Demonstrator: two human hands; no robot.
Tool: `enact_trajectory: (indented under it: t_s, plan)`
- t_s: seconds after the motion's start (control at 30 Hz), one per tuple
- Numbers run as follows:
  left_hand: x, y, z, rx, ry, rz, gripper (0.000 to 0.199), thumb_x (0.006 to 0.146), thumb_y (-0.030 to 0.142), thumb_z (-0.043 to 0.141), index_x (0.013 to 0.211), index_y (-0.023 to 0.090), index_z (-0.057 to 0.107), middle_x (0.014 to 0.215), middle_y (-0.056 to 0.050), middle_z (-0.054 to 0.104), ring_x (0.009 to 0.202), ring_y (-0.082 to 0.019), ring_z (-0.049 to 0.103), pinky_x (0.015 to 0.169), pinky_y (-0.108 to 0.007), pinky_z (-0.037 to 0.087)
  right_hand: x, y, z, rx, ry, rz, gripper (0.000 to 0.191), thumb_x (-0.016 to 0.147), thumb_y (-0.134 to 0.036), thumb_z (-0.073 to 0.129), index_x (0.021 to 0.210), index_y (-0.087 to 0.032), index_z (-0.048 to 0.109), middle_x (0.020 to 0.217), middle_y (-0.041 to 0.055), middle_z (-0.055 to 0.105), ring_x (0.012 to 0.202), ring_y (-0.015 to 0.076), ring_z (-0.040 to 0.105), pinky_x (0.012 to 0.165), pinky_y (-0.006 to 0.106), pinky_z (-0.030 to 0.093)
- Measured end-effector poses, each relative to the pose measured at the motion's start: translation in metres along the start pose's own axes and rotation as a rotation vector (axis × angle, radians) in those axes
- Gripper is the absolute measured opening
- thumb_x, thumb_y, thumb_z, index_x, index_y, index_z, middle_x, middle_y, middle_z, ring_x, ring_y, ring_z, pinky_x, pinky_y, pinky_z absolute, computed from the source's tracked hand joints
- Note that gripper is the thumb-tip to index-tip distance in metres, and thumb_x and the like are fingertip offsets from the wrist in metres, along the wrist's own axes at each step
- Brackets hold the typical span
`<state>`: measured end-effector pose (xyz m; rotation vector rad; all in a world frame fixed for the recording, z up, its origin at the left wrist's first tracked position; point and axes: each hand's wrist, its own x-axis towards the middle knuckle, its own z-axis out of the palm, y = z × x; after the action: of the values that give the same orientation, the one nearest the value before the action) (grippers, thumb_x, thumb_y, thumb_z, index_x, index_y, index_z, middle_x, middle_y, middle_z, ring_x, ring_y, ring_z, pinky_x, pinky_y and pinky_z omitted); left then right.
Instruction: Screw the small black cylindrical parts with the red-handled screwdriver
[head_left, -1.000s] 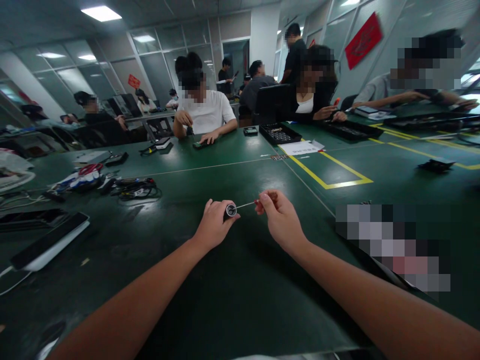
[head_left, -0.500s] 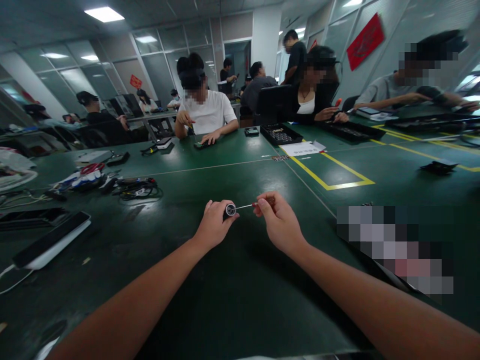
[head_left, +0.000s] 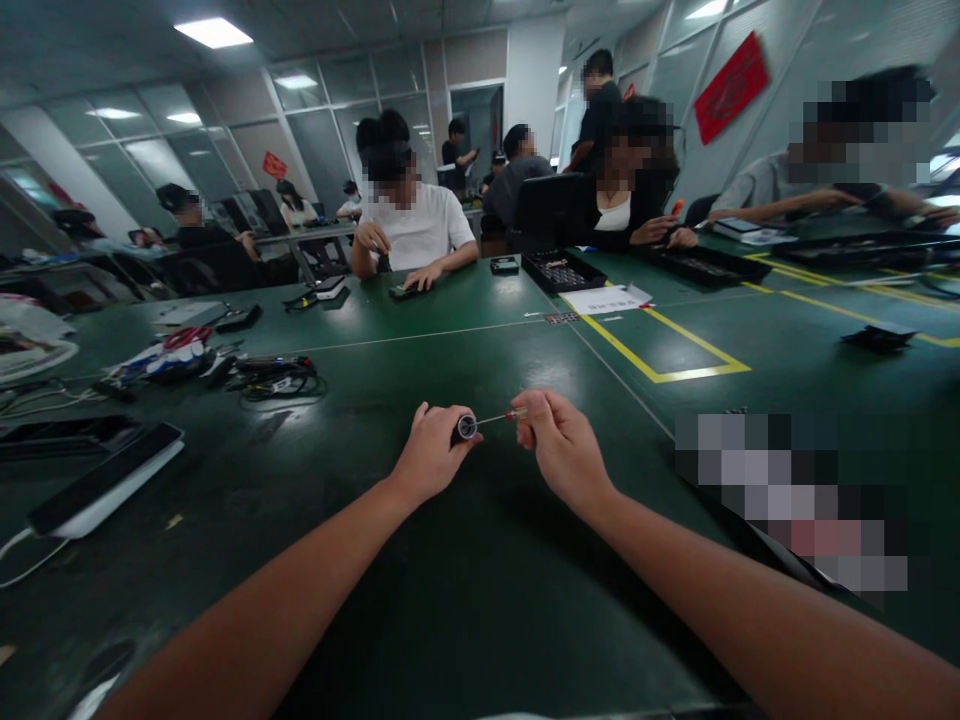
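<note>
Above the green table, my left hand (head_left: 429, 455) is closed around a small dark cylinder (head_left: 465, 428) whose round, pale-rimmed end faces right and toward me. What kind of thing it is I cannot make out. In my right hand (head_left: 561, 440) I grip a screwdriver (head_left: 517, 413) with a clear red-tipped handle. Its thin metal shaft points left, and the tip meets the cylinder's ringed end or lies just in front of it. The palm and fingers hide most of the handle.
A power strip (head_left: 112, 480) and bundled cables (head_left: 274, 375) lie to the left. A pixelated item (head_left: 787, 500) sits at the right. Yellow tape (head_left: 701, 377) marks the green tabletop (head_left: 480, 600). Across from me, a person in a white shirt (head_left: 431, 225) works near black trays (head_left: 562, 270).
My right hand's fingers have rolled over the screwdriver handle, with more of its red end showing. The cylinder in my left hand has shifted slightly right and down.
</note>
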<state>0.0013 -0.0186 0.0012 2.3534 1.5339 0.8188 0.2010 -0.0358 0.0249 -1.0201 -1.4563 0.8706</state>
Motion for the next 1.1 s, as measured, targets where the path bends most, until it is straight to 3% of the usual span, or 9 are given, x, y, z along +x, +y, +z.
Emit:
enact_trajectory:
  t_s: [0.27, 0.5, 0.87, 1.1]
  plan:
    - [0.0003, -0.0019, 0.0027, -0.016, -0.02, 0.006, 0.012, 0.094, 0.025, 0.066, 0.103, 0.022, 0.059, 0.099, -0.001, 0.065, 0.099, -0.024, 0.058, 0.116, -0.06, 0.027, -0.001, -0.0067, 0.0, -0.219, 0.025, -0.027, 0.038, 0.099, -0.049, 0.048, 0.085, -0.021, 0.069, 0.056, -0.0035, 0.054, 0.053, 0.0141, 0.053, 0.055, 0.029, 0.038]
    - [0.0004, -0.0003, 0.0011, 0.006, -0.017, -0.006, 0.01, 0.094, 0.023, 0.065, 0.102, 0.021, 0.059, 0.097, -0.002, 0.064, 0.098, -0.024, 0.058, 0.114, -0.06, 0.03, -0.0037, -0.0086, -0.002, -0.335, -0.021, -0.086, 0.032, 0.102, -0.04, 0.043, 0.091, -0.021, 0.066, 0.067, -0.0006, 0.062, 0.06, 0.0161, 0.058, 0.059, 0.029, 0.04]
    - [0.0001, 0.0001, 0.0016, 0.041, -0.016, -0.02, 0.012, 0.093, 0.022, 0.065, 0.102, 0.021, 0.058, 0.097, -0.003, 0.065, 0.099, -0.025, 0.06, 0.116, -0.061, 0.028, -0.0044, -0.0041, -0.0011, -0.356, -0.057, -0.126, 0.019, 0.101, -0.031, 0.041, 0.104, -0.021, 0.057, 0.088, 0.0042, 0.067, 0.074, 0.0185, 0.062, 0.066, 0.031, 0.042]
    - [0.0003, -0.0021, 0.0028, 0.034, -0.027, -0.015, 0.01, 0.095, 0.026, 0.063, 0.103, 0.022, 0.058, 0.099, -0.003, 0.065, 0.102, -0.025, 0.059, 0.117, -0.063, 0.025, -0.0077, -0.0091, 0.0016, -0.249, -0.066, -0.097, 0.034, 0.106, -0.043, 0.033, 0.102, -0.023, 0.061, 0.08, 0.0012, 0.065, 0.068, 0.0166, 0.059, 0.064, 0.031, 0.04]
